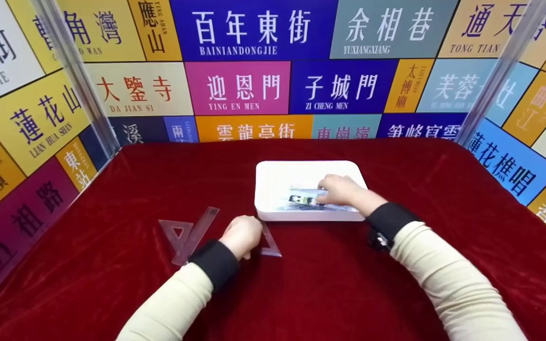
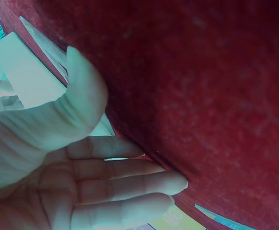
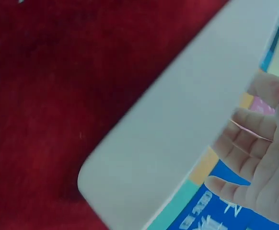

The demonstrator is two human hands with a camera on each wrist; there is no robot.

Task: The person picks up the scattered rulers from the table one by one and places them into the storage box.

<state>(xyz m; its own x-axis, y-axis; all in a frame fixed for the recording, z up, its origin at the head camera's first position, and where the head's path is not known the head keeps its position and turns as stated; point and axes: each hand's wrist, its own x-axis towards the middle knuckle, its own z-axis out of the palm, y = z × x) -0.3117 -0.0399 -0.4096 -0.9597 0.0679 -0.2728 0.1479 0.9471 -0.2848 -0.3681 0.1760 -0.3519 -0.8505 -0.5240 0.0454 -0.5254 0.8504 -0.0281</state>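
My left hand reaches down to the red cloth, just left of a clear set square. In the left wrist view its fingers stretch out nearly straight at the cloth, and the thumb overlaps the set square. My right hand reaches into a white rectangular box. Its bent fingertips meet a flat item printed with a picture, lying in the box's front part. From the right wrist, the box wall hides that item, and I cannot tell whether the fingers pinch it.
Left of my left hand, a clear ruler lies slanted on the cloth beside another clear set square. Red cloth covers the table. Behind stand panels of colourful name signs, with clear posts at the table's back corners.
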